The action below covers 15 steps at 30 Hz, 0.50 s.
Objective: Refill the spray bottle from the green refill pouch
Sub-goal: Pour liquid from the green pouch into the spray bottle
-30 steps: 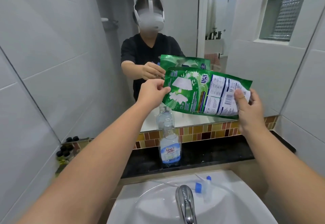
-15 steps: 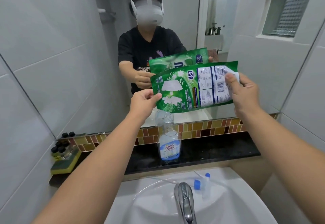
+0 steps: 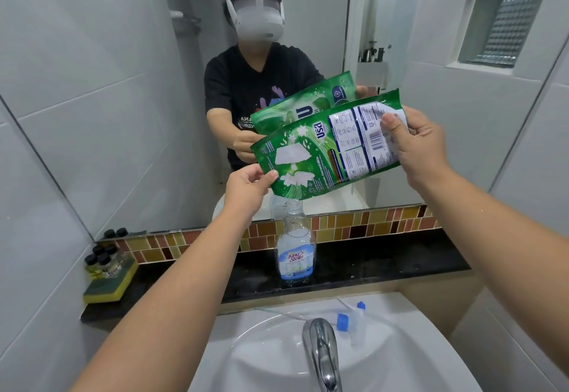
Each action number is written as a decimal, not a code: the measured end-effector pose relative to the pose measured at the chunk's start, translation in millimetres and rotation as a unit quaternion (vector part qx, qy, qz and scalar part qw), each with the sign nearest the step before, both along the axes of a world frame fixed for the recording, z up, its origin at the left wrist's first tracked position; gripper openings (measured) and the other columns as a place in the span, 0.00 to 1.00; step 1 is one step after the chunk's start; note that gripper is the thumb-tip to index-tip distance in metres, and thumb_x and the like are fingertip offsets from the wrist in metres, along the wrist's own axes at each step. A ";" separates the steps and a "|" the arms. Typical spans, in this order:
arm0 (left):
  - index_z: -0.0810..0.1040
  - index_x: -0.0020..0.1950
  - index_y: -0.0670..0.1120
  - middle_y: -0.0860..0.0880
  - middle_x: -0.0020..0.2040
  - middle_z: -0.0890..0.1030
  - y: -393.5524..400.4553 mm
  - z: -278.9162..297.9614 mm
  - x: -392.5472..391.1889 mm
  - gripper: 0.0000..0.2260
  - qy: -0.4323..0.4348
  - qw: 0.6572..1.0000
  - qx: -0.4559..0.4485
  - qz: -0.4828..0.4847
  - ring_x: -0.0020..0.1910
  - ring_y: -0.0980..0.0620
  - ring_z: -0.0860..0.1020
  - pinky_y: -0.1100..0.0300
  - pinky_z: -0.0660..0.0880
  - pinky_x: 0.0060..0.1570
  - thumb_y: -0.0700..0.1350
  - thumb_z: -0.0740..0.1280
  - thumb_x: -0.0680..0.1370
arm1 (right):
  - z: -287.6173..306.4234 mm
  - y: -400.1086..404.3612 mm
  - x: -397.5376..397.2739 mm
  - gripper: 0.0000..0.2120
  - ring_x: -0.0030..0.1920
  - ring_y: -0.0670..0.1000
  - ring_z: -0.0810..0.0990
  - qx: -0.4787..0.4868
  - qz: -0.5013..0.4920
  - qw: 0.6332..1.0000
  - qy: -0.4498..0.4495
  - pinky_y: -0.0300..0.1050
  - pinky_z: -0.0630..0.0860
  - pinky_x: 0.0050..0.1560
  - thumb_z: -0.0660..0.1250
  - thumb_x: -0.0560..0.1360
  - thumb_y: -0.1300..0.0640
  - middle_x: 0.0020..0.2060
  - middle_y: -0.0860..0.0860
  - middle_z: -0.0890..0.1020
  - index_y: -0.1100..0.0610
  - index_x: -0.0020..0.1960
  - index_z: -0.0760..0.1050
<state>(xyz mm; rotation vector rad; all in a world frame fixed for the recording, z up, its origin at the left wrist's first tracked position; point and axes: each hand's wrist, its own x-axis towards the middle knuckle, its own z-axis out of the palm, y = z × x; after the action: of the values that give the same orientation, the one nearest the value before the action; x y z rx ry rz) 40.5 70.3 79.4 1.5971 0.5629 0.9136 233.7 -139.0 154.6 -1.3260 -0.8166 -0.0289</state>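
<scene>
Tilted more steeply since half a second earlier, the glossy green refill pouch (image 3: 326,151), pinched by both hands (image 3: 248,190) (image 3: 415,145), hung over the clear plastic spray bottle (image 3: 295,247) mid-table for pouring.

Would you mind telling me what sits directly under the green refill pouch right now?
The open-necked spray bottle stands on the black ledge beneath the green refill pouch's lowered corner. Whether the pouch touches the bottle's mouth cannot be seen.
</scene>
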 end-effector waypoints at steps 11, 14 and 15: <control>0.83 0.46 0.52 0.60 0.35 0.86 1.0 -5.0 3.3 0.07 -0.022 1.000 -0.016 -0.007 0.34 0.66 0.80 0.71 0.75 0.35 0.39 0.71 0.79 | 8.5 0.2 -2.4 0.08 0.54 0.55 0.84 -0.008 0.006 1.000 -0.020 0.57 0.84 0.48 0.68 0.79 0.53 0.59 0.58 0.81 0.53 0.56 0.81; 0.83 0.47 0.50 0.60 0.35 0.86 1.1 -6.5 3.4 0.07 -0.029 0.999 -0.021 -0.012 0.34 0.67 0.80 0.73 0.75 0.35 0.38 0.71 0.79 | 11.1 0.0 -2.5 0.11 0.54 0.55 0.84 -0.010 0.009 0.999 -0.030 0.54 0.84 0.46 0.67 0.80 0.54 0.59 0.58 0.81 0.57 0.59 0.80; 0.83 0.47 0.49 0.60 0.35 0.86 1.1 -6.4 3.4 0.06 -0.032 0.999 -0.024 -0.014 0.35 0.67 0.81 0.73 0.75 0.35 0.38 0.70 0.79 | 12.1 -0.2 -2.8 0.11 0.55 0.56 0.84 -0.011 0.010 0.999 -0.034 0.53 0.85 0.46 0.67 0.80 0.54 0.59 0.59 0.81 0.57 0.59 0.80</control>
<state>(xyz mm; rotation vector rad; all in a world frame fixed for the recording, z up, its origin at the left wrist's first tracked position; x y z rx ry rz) 43.8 71.4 73.0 1.5247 0.5130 0.9202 230.9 -139.2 166.7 -1.3442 -0.8904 -0.0496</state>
